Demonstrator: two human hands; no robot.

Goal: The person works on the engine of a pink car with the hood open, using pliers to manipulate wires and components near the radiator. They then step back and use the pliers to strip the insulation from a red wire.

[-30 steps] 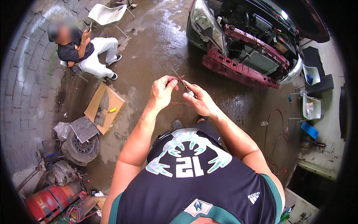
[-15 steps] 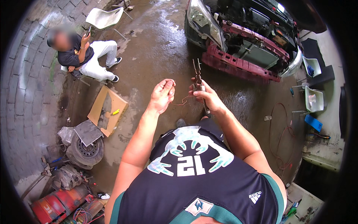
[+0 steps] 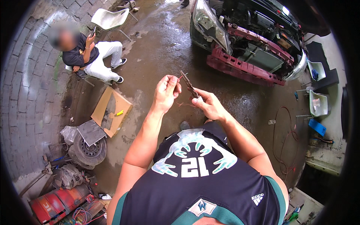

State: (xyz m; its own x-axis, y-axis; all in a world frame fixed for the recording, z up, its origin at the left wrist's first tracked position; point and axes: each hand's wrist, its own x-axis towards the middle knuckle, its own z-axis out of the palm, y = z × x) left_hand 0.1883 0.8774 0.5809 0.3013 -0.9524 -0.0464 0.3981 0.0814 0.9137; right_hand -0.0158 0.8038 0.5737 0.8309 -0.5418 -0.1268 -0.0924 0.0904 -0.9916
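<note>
My left hand is closed in a pinch on a thin reddish wire, whose short end sticks out toward the tool. A dark, rusty pair of long-nose pliers is gripped in my right hand. Its jaw tips lie right at the wire's end; whether they touch it I cannot tell. Below and between the hands hangs a loose curl of the same wire. My right fingers partly hide the pliers' handles.
Ahead right stands a car with its front bumper off. A person sits at the left holding a phone. Flattened cardboard, a wheel and a red drum lie at left. A hose loops across the floor at right.
The pliers have tilted from nearly upright to leaning left, and their jaws have come together. Their tips are now beside the wire end at my left hand.
</note>
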